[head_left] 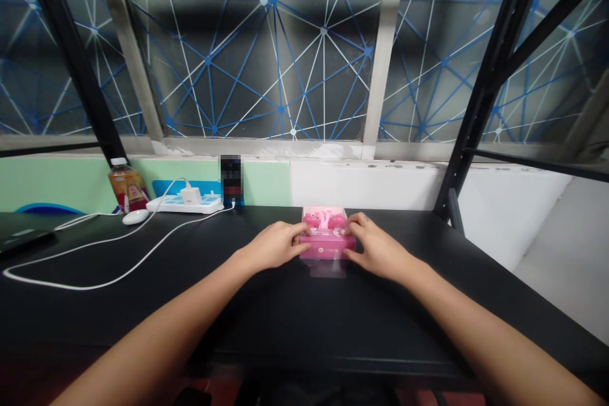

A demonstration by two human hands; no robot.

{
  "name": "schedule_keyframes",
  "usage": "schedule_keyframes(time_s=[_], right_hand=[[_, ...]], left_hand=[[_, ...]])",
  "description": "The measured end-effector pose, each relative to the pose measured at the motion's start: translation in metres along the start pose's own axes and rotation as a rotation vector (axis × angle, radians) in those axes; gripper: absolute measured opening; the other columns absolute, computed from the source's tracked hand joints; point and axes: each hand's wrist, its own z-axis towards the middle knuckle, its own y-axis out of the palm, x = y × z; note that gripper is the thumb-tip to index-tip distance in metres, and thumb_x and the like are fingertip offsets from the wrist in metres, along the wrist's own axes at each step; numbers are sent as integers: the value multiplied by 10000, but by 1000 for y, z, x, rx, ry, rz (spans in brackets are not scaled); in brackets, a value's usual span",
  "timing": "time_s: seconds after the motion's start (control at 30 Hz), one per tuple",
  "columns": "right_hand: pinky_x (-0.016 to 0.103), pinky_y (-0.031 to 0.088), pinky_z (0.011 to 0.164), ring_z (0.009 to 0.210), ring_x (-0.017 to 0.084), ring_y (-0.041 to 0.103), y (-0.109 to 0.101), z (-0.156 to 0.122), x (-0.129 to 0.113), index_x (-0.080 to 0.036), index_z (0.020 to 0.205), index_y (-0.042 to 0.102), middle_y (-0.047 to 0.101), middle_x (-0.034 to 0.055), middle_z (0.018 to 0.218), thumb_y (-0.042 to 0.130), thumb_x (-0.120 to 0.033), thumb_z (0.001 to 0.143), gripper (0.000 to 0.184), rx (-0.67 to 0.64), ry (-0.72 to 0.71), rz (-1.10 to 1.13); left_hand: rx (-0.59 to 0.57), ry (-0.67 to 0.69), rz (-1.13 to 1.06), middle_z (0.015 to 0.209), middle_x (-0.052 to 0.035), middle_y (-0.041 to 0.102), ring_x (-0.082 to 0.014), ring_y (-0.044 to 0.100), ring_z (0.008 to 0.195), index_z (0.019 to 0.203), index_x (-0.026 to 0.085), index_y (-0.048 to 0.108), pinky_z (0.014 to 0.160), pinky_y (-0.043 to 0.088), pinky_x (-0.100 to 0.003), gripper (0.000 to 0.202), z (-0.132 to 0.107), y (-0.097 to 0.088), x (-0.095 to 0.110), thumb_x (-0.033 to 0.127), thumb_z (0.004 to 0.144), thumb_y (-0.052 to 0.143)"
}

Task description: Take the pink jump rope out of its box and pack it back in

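A pink box (327, 245) with a clear plastic window rests on the black desk, and pink items show through its upper part. My left hand (276, 244) grips the box's left side, thumb toward the front and fingers at the top edge. On the opposite side my right hand (375, 246) holds it the same way. A transparent flap (327, 268) lies out from the box's near edge onto the desk. What exactly the pink contents are, I cannot make out.
At the back left stand a drink bottle (127, 185), a white mouse (136, 217) and a white power strip (190, 204) with a plugged-in charger. A white cable (137, 263) loops across the desk's left. Black frame posts (480, 95) rise on both sides.
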Motion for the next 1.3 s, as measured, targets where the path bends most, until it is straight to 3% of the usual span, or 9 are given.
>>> schedule_keyframes(time_s=[0.17,0.27,0.43,0.67,0.93,1.07,1.13,1.2,1.3], right_hand=[[396,483,947,1135,239,536,1,1,-5,-188,941,619,546,109,1225,498,-140,893,139,-72,-167,-17],[418,434,1031,1242,262,493,1,1,-4,-184,890,654,544,118,1321,484,-175,918,173,-111,-137,-33],[374,338,1134,1391,242,362,-7,-5,-8,-181,1013,652,401,103,1503,556,-237,876,176,-210,-84,11],[360,417,1077,1348,269,433,-14,-7,-14,-160,1104,604,296,106,1565,677,-370,785,389,-295,0,40],[417,426,1057,1337,313,433,-5,-5,-9,-137,1082,621,400,162,1499,665,-378,825,355,-225,-110,-98],[405,511,902,1082,272,600,-6,-1,-15,-162,933,600,645,141,1129,534,-252,891,119,-107,-130,-111],[390,532,814,947,245,616,-5,0,-15,-169,934,576,641,105,961,494,-186,888,95,-60,-120,-101],[403,532,828,971,248,602,-2,1,-12,-166,1018,561,615,110,1010,521,-184,871,153,-22,-111,-61],[444,476,982,1168,260,542,2,1,-3,-191,1213,530,533,134,1270,547,-232,881,335,3,-103,36]], left_hand=[[25,29,158,836,-7,624,-181,606,750,1128,254,598,652,427,-261,276,-2,0,3,383,884,594],[88,27,180,1019,-46,594,-204,611,889,1139,260,606,741,478,-292,286,-4,1,4,363,873,593],[105,90,8,1352,-52,473,-231,528,1203,1172,275,583,998,447,-340,324,-3,5,-1,300,850,610],[84,85,-67,1317,-59,521,-238,535,1202,1161,254,550,1011,441,-367,304,0,11,-9,319,869,601],[70,72,-82,1276,-53,534,-234,568,1138,1146,252,541,978,448,-355,299,-2,8,-7,279,853,592],[-19,96,-134,1297,-68,515,-238,586,1104,1187,246,517,975,453,-360,386,-7,-1,-2,246,810,604],[-47,116,-154,1308,-76,505,-241,588,1094,1192,240,520,979,451,-364,407,-9,-4,1,260,798,619],[-34,111,-167,1297,-73,509,-241,588,1084,1186,241,528,979,449,-364,409,-8,-4,3,303,798,641],[29,70,-160,1248,-50,533,-227,595,1054,1172,259,540,961,453,-355,367,-6,1,3,359,831,631]])
